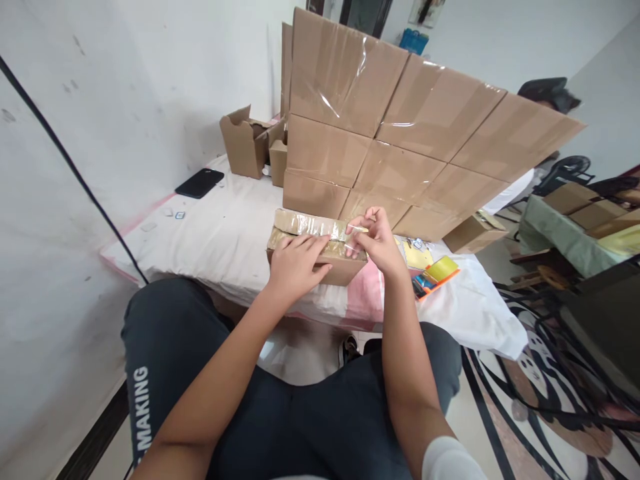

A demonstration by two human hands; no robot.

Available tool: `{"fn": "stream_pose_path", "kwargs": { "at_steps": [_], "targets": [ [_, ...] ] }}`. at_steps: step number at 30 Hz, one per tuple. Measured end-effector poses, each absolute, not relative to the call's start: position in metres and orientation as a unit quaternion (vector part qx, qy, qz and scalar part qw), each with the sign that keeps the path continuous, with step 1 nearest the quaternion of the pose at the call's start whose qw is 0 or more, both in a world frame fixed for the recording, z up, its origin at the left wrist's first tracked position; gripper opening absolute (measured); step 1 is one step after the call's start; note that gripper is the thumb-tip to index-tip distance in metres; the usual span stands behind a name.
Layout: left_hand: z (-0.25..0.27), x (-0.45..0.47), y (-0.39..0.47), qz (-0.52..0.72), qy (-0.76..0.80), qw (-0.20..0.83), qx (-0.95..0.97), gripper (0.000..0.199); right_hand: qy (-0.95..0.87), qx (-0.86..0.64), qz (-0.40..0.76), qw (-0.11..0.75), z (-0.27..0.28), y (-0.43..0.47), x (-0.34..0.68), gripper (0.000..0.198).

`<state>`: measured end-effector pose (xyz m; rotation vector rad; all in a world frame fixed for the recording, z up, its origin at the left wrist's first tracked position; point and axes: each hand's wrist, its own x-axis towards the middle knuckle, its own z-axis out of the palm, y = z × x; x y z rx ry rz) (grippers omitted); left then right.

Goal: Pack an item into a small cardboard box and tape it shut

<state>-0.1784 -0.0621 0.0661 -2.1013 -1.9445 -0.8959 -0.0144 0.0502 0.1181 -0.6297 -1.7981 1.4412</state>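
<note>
A small brown cardboard box (330, 273) stands near the front edge of the cloth-covered table, with shiny clear tape along its top. My left hand (299, 261) lies on the top of this box, its fingers stretched out flat. At the box's right end, my right hand (374, 241) has thumb and fingertips pinched together on what looks like a strip of clear packing tape (354, 244). An orange-edged tape dispenser (434, 279) with a yellow-green part lies to the right of the box.
Behind the box rises a wall of stacked, taped cardboard boxes (405, 133). Open cartons (245, 143) stand at the back left, near a black phone (200, 183). Another carton (475, 232) sits at the right. A black cord (75, 173) hangs along the left wall.
</note>
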Motion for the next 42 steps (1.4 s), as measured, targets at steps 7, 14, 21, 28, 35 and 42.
{"fn": "stream_pose_path", "kwargs": {
  "at_steps": [7,14,21,28,35,42],
  "targets": [
    [0.065,-0.179,-0.063,-0.299,-0.640,0.079,-0.703,0.046,-0.705,-0.241,0.549,0.379,0.117,0.050,-0.015,0.048],
    [0.065,-0.179,-0.064,-0.299,-0.638,0.083,-0.705,0.045,-0.703,-0.240,0.547,0.387,0.122,0.048,-0.013,0.047],
    [0.065,-0.179,-0.064,-0.298,-0.636,0.091,-0.706,0.045,-0.712,-0.238,0.528,0.398,0.128,0.042,-0.012,0.044],
    [0.063,-0.179,-0.064,-0.300,-0.634,0.088,-0.707,0.047,-0.742,-0.219,0.506,0.382,0.127,0.039,-0.014,0.042],
    [0.062,-0.180,-0.064,-0.299,-0.632,0.097,-0.709,0.048,-0.749,-0.233,0.494,0.375,0.130,0.033,-0.014,0.043],
    [0.061,-0.180,-0.064,-0.298,-0.632,0.096,-0.709,0.048,-0.742,-0.252,0.490,0.382,0.124,0.038,-0.016,0.045]
  ]
}}
